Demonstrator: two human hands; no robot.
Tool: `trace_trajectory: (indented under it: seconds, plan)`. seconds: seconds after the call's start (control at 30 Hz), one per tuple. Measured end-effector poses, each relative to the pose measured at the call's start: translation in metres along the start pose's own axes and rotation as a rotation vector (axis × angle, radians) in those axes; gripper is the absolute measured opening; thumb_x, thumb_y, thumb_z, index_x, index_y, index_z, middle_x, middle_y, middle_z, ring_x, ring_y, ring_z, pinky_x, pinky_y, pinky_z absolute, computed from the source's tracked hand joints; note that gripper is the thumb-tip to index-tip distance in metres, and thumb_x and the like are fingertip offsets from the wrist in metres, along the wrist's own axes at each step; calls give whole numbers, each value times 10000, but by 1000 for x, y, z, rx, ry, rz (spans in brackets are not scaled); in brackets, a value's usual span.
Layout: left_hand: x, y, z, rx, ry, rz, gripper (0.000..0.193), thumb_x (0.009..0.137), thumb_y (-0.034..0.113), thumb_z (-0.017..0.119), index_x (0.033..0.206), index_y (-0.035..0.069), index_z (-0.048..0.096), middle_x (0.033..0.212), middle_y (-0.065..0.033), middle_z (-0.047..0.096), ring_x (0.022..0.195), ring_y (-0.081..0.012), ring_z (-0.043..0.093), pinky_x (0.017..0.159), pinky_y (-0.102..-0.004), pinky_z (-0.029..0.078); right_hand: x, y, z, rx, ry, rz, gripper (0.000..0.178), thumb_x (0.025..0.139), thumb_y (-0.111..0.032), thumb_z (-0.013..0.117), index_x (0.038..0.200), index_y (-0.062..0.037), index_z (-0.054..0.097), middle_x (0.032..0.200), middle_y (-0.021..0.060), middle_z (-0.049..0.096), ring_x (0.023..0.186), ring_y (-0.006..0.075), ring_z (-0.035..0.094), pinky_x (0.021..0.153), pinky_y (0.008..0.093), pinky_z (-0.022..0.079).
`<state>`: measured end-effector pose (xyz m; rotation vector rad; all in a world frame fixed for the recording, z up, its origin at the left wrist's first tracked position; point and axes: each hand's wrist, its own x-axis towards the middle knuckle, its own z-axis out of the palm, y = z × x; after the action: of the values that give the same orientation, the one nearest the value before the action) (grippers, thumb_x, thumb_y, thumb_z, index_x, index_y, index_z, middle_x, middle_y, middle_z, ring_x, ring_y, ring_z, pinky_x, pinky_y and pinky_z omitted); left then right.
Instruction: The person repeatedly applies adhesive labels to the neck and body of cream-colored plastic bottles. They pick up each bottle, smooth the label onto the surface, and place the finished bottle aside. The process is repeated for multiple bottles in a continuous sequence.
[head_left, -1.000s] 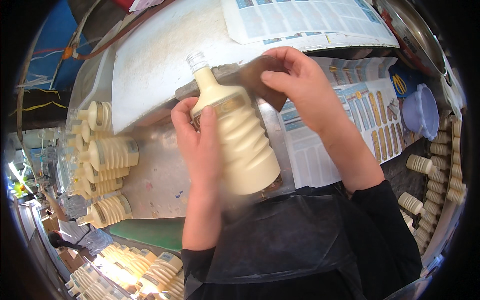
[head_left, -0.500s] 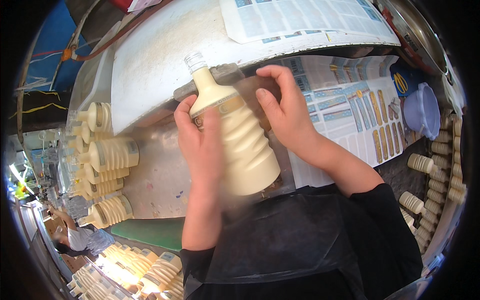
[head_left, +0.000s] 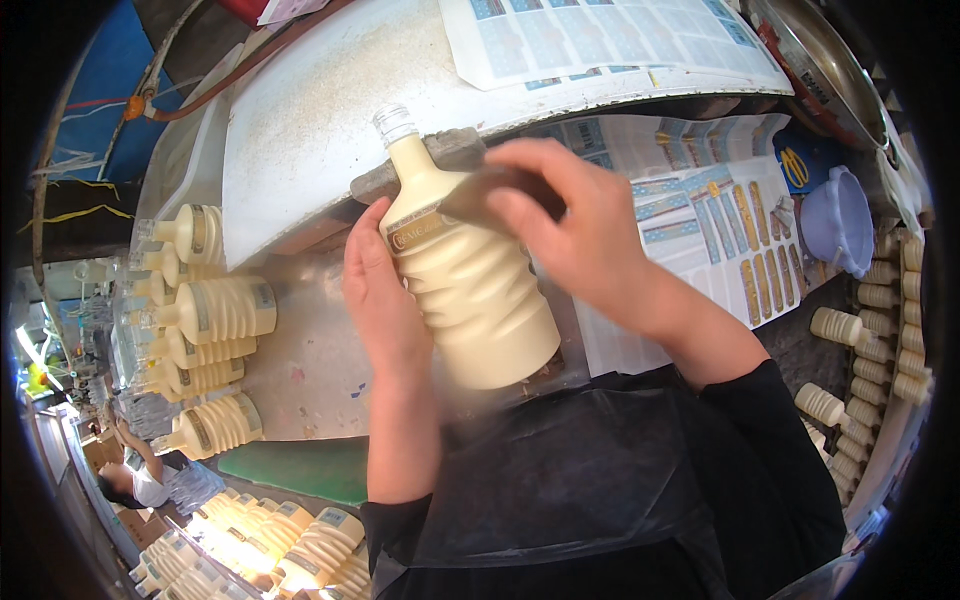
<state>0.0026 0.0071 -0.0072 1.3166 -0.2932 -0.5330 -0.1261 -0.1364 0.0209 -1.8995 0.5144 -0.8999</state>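
Note:
A cream ribbed bottle (head_left: 495,325) with a clear threaded neck lies tilted in front of me, its neck over a grey block (head_left: 455,150). A brown-gold label band (head_left: 418,232) runs round its shoulder. My left hand (head_left: 375,275) is closed along the bottle's left side, its fingers partly hidden. My right hand (head_left: 585,230) pinches a flat, dark brown piece (head_left: 485,192), blurred by motion, at the right part of the label. What that piece is made of I cannot tell.
Several similar bottles (head_left: 225,310) lie stacked at the left, with more at lower left and far right. Label sheets (head_left: 670,230) spread to the right, near yellow-handled scissors (head_left: 795,168) and a lavender bucket (head_left: 840,222). Another person (head_left: 150,480) is at lower left.
My right hand has moved left onto the bottle with the brown piece. My left thumb has come off the label's front to the bottle's side, uncovering the band.

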Motion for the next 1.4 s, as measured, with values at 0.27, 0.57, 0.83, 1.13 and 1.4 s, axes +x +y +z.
trace_trajectory:
  seconds: [0.27, 0.57, 0.83, 1.13, 1.4]
  plan:
    - [-4, 8, 6, 161, -126, -90, 440, 1116, 300, 423, 1395, -32, 502, 1248, -123, 636, 1098, -160, 621, 984, -324, 502, 4, 37, 7, 478, -1, 366, 263, 972, -132, 667, 1195, 5, 643, 1096, 87, 724, 1011, 154, 671, 885, 305, 533]
    - [0, -1, -3, -17, -68, -179, 490, 1131, 364, 361, 1358, -28, 548, 1264, -145, 653, 1125, -205, 641, 989, -358, 517, 22, 49, -20, 598, -216, 608, 267, 1025, -223, 605, 1194, -26, 662, 955, -1, 667, 874, 60, 605, 763, 221, 502]
    - [4, -7, -5, 30, -124, -236, 574, 1121, 453, 373, 1351, -33, 573, 1292, -163, 665, 1151, -244, 666, 987, -381, 539, 14, 35, 16, 526, -344, 547, 424, 1008, -293, 677, 1325, -11, 661, 996, 33, 714, 891, 89, 647, 796, 235, 527]
    - [2, -1, -10, -125, -163, -325, 766, 1097, 605, 238, 1388, -37, 538, 1325, -160, 650, 1212, -242, 628, 1058, -385, 486, 19, 29, 6, 431, -393, 531, 412, 1041, -305, 619, 1325, -8, 654, 1041, 62, 719, 963, 93, 647, 856, 256, 521]
    - [0, 6, -3, -177, -155, -376, 771, 1094, 606, 210, 1390, -13, 560, 1332, -127, 661, 1217, -240, 635, 1061, -382, 491, 15, 20, 11, 314, -387, 524, 422, 1014, -268, 672, 1323, 18, 641, 1157, 76, 716, 1054, 115, 643, 933, 271, 510]
